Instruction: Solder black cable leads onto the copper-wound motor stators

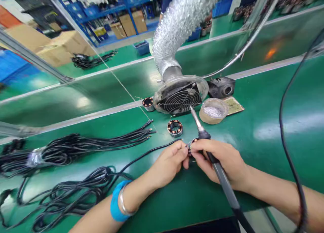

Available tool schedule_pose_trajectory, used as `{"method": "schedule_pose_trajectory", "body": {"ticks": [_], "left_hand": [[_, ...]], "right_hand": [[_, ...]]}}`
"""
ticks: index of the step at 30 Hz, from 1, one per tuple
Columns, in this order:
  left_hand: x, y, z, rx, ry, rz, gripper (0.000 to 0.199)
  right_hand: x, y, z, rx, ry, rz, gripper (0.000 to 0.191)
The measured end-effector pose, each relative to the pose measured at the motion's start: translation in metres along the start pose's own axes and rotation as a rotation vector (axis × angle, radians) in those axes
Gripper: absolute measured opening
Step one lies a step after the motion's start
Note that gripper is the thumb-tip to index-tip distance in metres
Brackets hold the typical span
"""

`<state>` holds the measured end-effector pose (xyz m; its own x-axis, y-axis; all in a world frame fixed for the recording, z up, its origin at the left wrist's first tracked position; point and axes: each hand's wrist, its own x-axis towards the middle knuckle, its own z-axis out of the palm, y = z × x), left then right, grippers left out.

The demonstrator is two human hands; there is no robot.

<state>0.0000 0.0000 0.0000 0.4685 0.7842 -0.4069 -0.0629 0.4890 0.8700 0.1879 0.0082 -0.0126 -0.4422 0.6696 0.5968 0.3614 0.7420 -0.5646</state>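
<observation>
My left hand (170, 164) is closed, pinching a small motor stator (189, 146) just above the green bench. Most of that stator is hidden behind my fingers. In my right hand (226, 160) lies a soldering iron (222, 179), its handle running between the fingers and its tip pointing up and away, clear of the stator. My right thumb and fingertips also touch the held stator. Beyond my hands, a second stator with copper windings (174, 128) rests on the bench. A third stator (148, 104) is farther back, beside the round fume hood.
The fume hood (181, 99) with its grille and foil duct (172, 30) stands ahead. Right of it are a bowl of silvery material (214, 111), a flat pad (233, 105) and a dark iron holder (222, 87). Black cables (76, 145) lie left; a cord (283, 125) hangs right.
</observation>
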Motion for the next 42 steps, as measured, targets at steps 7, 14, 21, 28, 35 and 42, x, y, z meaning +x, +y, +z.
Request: {"method": "schedule_pose_trajectory", "body": {"ticks": [7, 14, 21, 28, 35, 42], "left_hand": [[0.003, 0.004, 0.003, -0.091, 0.116, -0.059, 0.043], [0.003, 0.001, 0.006, -0.031, 0.209, -0.006, 0.044], [0.004, 0.000, 0.009, -0.044, 0.273, 0.004, 0.044], [0.004, -0.003, 0.008, 0.045, 0.302, 0.013, 0.040], [0.003, -0.005, 0.006, 0.108, 0.284, 0.055, 0.034], [0.004, -0.008, 0.003, 0.129, 0.271, 0.061, 0.031]], "right_hand": [[-0.002, 0.000, -0.005, -0.042, 0.049, -0.006, 0.034], [0.002, 0.001, -0.002, 0.081, 0.029, 0.038, 0.038], [0.008, 0.006, 0.003, 0.061, 0.085, 0.068, 0.034], [0.010, -0.001, -0.013, 0.057, 0.044, 0.004, 0.034], [0.013, -0.016, -0.046, 0.066, 0.061, 0.022, 0.037], [0.010, -0.019, -0.050, 0.194, 0.074, 0.094, 0.024]]}}
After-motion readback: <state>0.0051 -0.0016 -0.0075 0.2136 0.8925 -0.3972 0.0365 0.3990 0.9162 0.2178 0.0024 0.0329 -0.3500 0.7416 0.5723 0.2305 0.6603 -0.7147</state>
